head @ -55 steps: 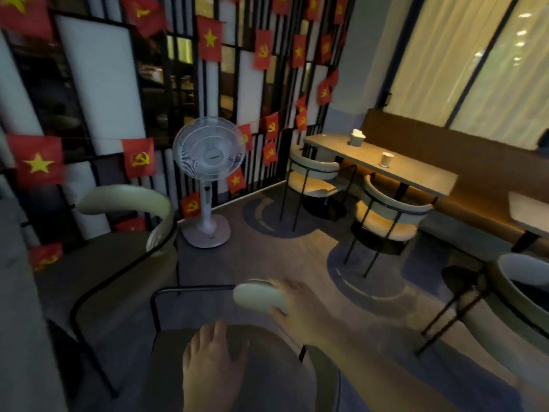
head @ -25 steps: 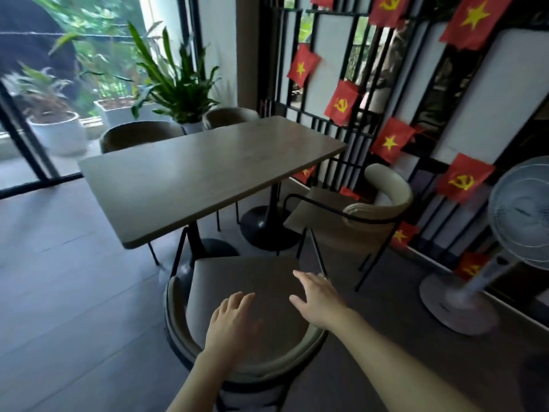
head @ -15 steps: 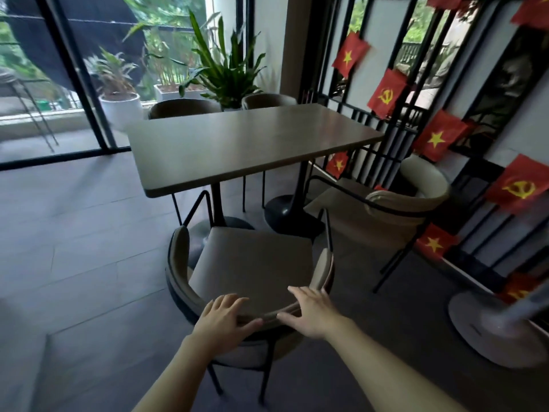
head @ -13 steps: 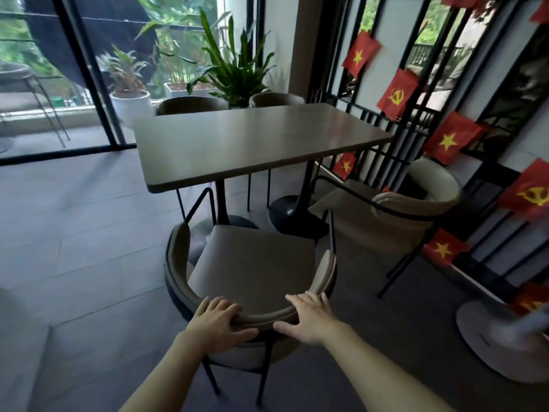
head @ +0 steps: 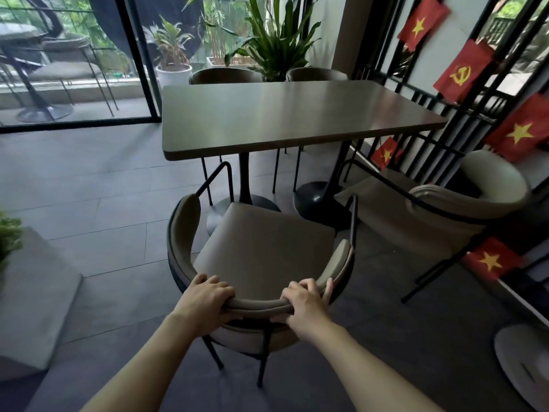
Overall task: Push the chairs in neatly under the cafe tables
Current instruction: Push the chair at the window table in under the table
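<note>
A beige padded chair (head: 261, 245) with a curved backrest and black metal legs stands in front of me, its seat pulled out short of the dark wooden cafe table (head: 285, 114). My left hand (head: 206, 301) grips the top of the backrest on the left. My right hand (head: 304, 306) grips the same backrest on the right, fingers curled over the rim. A second beige chair (head: 463, 200) stands at the table's right end, turned away and pulled out. Two more chairs (head: 225, 75) are tucked in at the far side.
A black partition with red flags (head: 463, 72) runs along the right. A white fan base (head: 525, 361) sits on the floor at lower right. A grey block (head: 32, 295) lies at left. Potted plants (head: 273, 40) stand behind the table by the glass wall.
I turned from the fan side to this table. My hands slid off the seat to the backrest and closed over its rim. The view has come nearer to the chair.
</note>
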Available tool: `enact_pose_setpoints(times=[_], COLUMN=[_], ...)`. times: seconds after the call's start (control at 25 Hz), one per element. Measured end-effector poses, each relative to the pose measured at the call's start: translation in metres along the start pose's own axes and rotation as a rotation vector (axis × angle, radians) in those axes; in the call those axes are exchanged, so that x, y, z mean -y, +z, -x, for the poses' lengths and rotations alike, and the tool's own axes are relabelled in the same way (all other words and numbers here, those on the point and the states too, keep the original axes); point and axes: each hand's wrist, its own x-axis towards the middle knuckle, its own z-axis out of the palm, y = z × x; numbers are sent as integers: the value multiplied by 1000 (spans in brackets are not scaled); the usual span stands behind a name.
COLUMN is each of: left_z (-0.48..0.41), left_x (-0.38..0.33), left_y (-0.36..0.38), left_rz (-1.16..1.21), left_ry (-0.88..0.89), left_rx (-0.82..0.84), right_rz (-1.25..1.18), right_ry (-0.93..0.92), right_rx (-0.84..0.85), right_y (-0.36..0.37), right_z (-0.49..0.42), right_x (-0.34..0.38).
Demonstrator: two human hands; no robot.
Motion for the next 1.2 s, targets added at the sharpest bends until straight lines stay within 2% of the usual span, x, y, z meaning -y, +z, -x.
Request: enact_pose_setpoints(times=[0.24, 0.4, 0.68, 1.2], left_z=[-25, -57, -134, -206], left_x=[-55, -100, -153, -154], left_y=[13, 8, 12, 8], left_rz=[-55, 65, 78, 106], left_ry=[-82, -241, -426, -517], left_rx=[-17, -6, 35, 28], right_rz=[11, 54, 184, 300], right_ry=[-89, -159, -225, -288], right_rx=[84, 159, 248, 228], right_y=[-31, -58, -102, -131], right_z=[-17, -45, -103, -163], right_x=[-57, -103, -169, -201])
